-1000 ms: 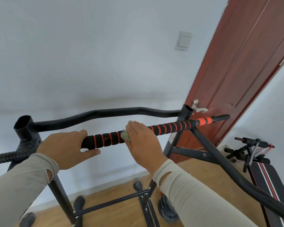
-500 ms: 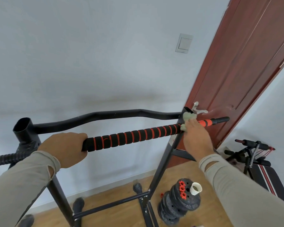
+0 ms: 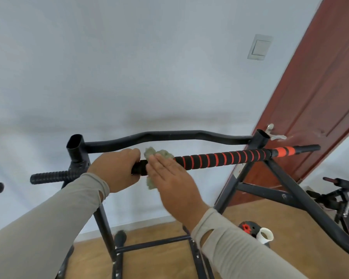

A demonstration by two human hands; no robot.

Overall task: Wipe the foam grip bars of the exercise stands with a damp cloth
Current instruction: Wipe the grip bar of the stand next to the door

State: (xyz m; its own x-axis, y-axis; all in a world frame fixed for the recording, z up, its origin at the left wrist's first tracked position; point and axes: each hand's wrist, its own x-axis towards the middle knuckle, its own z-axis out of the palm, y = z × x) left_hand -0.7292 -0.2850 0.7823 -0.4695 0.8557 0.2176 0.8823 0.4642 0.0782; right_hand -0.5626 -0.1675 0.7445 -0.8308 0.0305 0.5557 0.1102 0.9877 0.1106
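- Cloth [image 3: 158, 156] lies draped over the left end of the grip bar [image 3: 220, 159], its ends showing above and below the bar.
- We press it with the right hand [image 3: 170, 176]; the fingers [image 3: 159, 164] are stretched flat and close together over the cloth, not curled round it.
- We hold the bar end with the left hand [image 3: 117, 170], fingers wrapped shut round the foam, just beside the cloth.
- Risk: with a flat palm only, the cloth may slip off the bar and drop to the floor [image 3: 159, 262].
- Risk: a flat press wipes the near side only; we judge the far side may stay uncleaned.
- Risk: the foam under the left hand is covered and could be missed.
- Surroundings: frame [image 3: 169, 135] behind the bar, door [image 3: 320, 97] at right, weight plates [image 3: 248, 228] and a cup [image 3: 266, 235] on the floor.
- Nothing blocks the bar to the right.
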